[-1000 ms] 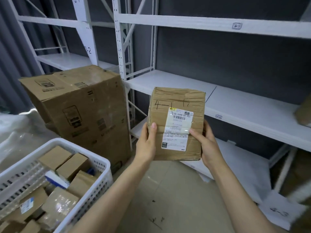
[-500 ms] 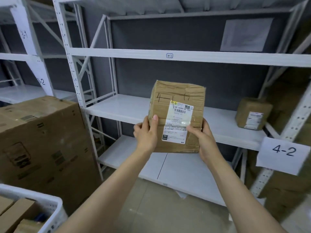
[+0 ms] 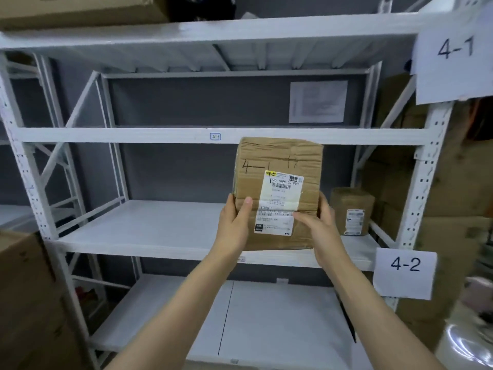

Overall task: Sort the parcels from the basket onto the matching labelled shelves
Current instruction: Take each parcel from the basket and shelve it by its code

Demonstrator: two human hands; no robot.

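The left thumb (image 3: 246, 206) is laid flat on the front face of the parcel (image 3: 277, 161), and the right thumb (image 3: 301, 218) is pressed across the lower part of its white shipping label (image 3: 280, 201). The remaining fingers are wrapped behind the cardboard and cannot be seen. Both hands are thus closed on the parcel, the left hand (image 3: 233, 231) at its lower left edge and the right hand (image 3: 321, 228) at its lower right, so that the weight is shared. The face is kept upright and turned toward the eye, presumably so that the handwritten "4-1" above the label can be checked against the rack.

The parcel is held in the air in front of the rack, resting on no shelf. Its bottom edge is seen just over the front of the middle shelf (image 3: 149, 225), and its top edge overlaps the beam (image 3: 106, 135) of the shelf above. On the right upright a 4-1 sign (image 3: 456, 49) is hung high and a 4-2 sign (image 3: 405, 265) lower, beside the middle shelf. The upper level is therefore judged to be the match — a lift over the beam would be called for, not a simple push forward. A second parcel (image 3: 352, 209) is stood at the right end of the middle shelf. The basket is not in view.
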